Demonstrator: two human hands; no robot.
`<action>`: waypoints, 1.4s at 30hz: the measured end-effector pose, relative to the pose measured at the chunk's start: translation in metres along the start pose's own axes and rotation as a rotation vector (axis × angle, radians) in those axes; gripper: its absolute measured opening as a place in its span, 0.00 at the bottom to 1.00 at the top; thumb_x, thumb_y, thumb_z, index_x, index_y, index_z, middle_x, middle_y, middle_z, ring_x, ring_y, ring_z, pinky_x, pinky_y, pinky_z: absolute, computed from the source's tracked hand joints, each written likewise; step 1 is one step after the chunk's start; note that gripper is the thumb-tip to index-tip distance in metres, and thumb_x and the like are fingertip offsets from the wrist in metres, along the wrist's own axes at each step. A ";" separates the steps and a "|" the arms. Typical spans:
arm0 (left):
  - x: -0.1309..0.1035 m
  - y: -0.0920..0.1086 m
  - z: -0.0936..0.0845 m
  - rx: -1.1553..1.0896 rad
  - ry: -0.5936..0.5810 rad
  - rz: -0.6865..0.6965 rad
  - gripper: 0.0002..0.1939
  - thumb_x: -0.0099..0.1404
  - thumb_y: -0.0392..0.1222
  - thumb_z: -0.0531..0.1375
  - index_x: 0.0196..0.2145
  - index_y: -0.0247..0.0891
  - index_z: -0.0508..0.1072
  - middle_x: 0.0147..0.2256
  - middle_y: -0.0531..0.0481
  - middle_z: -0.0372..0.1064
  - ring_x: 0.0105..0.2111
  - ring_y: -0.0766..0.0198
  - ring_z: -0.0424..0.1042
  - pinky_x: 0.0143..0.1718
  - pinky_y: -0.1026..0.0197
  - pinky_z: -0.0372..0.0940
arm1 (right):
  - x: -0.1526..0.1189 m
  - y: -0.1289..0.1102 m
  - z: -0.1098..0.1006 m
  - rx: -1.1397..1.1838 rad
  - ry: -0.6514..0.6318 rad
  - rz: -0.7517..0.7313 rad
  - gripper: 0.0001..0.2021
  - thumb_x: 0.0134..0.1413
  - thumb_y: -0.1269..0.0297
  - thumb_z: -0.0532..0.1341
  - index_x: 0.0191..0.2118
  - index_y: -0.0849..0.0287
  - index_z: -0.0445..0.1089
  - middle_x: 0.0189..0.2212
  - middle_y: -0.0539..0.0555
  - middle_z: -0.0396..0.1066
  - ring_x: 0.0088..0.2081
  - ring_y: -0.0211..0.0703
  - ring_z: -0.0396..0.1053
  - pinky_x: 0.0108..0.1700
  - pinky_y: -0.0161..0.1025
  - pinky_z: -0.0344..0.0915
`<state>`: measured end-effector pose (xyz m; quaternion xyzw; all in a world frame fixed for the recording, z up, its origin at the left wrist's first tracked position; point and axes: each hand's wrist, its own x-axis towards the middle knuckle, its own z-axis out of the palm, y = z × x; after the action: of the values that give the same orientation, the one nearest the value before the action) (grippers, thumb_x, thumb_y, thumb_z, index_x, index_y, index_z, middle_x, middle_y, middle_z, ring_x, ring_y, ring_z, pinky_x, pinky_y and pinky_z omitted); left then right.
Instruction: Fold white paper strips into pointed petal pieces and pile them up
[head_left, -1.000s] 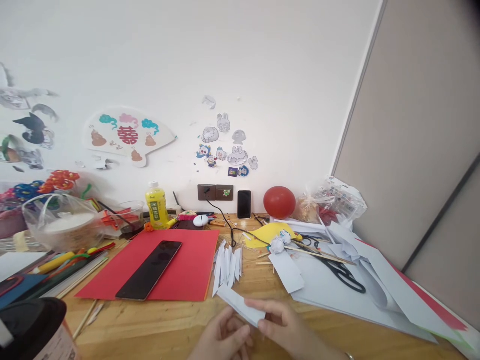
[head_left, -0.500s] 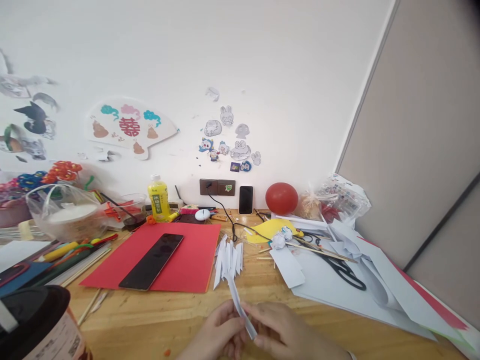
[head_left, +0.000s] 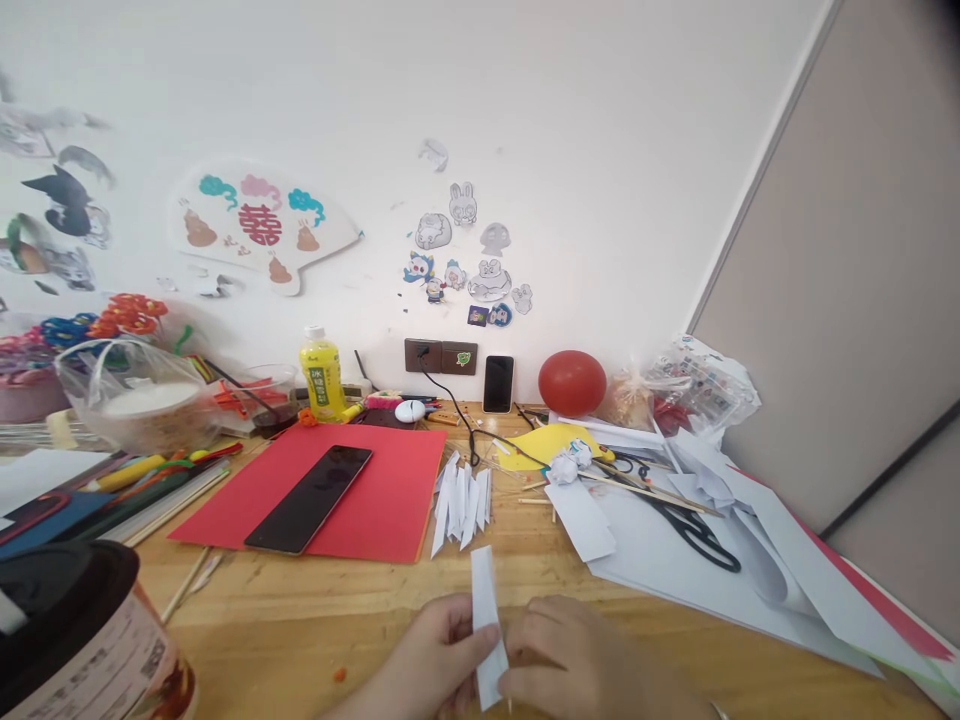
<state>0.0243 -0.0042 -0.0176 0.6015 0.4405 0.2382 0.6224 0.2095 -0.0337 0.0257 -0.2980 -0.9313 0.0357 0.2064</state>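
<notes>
A narrow folded strip of white paper [head_left: 486, 590] stands nearly upright at the front of the table. My left hand [head_left: 442, 650] is closed on it, the thumb pressed across its front face. At the strip's lower right edge is my right hand [head_left: 559, 650], with its fingers curled in and the thumb tip against the paper; motion blurs it slightly. Just beyond the strip lies a small pile of similar folded paper strips [head_left: 461, 505].
Red paper [head_left: 397, 500] with a black phone [head_left: 311, 500] lies to the left. White sheets [head_left: 645, 560] with black-handled scissors [head_left: 697, 535] spread to the right. A dark-lidded tub [head_left: 67, 590] stands front left. Behind are a yellow bottle [head_left: 321, 378] and red balloon [head_left: 572, 383].
The held strip has turned from slanting to nearly upright, its broad face now showing. My right fingers have drawn back from its middle to the lower edge. The view has shifted slightly.
</notes>
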 end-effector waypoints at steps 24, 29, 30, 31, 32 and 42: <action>-0.022 0.012 -0.015 1.446 -0.045 1.014 0.24 0.65 0.27 0.53 0.58 0.31 0.60 0.56 0.42 0.64 0.55 0.53 0.61 0.59 0.48 0.54 | -0.005 0.038 0.006 0.082 -0.044 -0.097 0.13 0.62 0.72 0.53 0.29 0.57 0.71 0.33 0.53 0.75 0.36 0.42 0.67 0.38 0.37 0.65; -0.018 0.007 -0.017 1.363 -0.034 1.002 0.09 0.67 0.30 0.55 0.44 0.36 0.70 0.41 0.46 0.71 0.45 0.57 0.68 0.56 0.49 0.56 | -0.008 0.041 0.003 0.293 -0.063 0.034 0.07 0.59 0.71 0.59 0.31 0.57 0.72 0.39 0.52 0.75 0.40 0.41 0.68 0.44 0.39 0.64; -0.018 0.007 -0.017 1.360 -0.037 1.000 0.09 0.67 0.30 0.55 0.44 0.37 0.69 0.41 0.46 0.71 0.44 0.57 0.68 0.55 0.50 0.57 | -0.009 0.042 0.003 0.331 -0.073 0.071 0.06 0.57 0.70 0.60 0.31 0.57 0.73 0.39 0.52 0.75 0.41 0.41 0.68 0.45 0.39 0.64; -0.019 0.008 -0.017 1.360 -0.040 0.993 0.09 0.67 0.30 0.56 0.44 0.37 0.69 0.41 0.45 0.71 0.44 0.57 0.68 0.54 0.51 0.58 | -0.009 0.043 0.004 0.368 -0.082 0.108 0.05 0.56 0.70 0.61 0.30 0.57 0.73 0.40 0.52 0.74 0.41 0.41 0.68 0.46 0.39 0.64; -0.020 0.008 -0.017 1.362 -0.043 0.988 0.10 0.67 0.30 0.56 0.45 0.36 0.69 0.41 0.45 0.70 0.44 0.57 0.68 0.53 0.52 0.59 | -0.009 0.043 0.005 0.403 -0.090 0.148 0.04 0.55 0.70 0.63 0.30 0.57 0.73 0.40 0.53 0.73 0.42 0.42 0.68 0.47 0.40 0.63; -0.027 0.018 -0.016 1.329 -0.040 0.991 0.14 0.68 0.31 0.55 0.51 0.36 0.66 0.41 0.44 0.70 0.44 0.57 0.67 0.49 0.55 0.60 | -0.003 0.041 0.015 0.631 -0.034 0.393 0.04 0.51 0.69 0.67 0.29 0.59 0.71 0.37 0.51 0.68 0.44 0.42 0.66 0.48 0.39 0.60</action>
<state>0.0019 -0.0149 0.0082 0.9725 0.1623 0.1641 -0.0324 0.2285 -0.0009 0.0031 -0.3922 -0.8029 0.3649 0.2616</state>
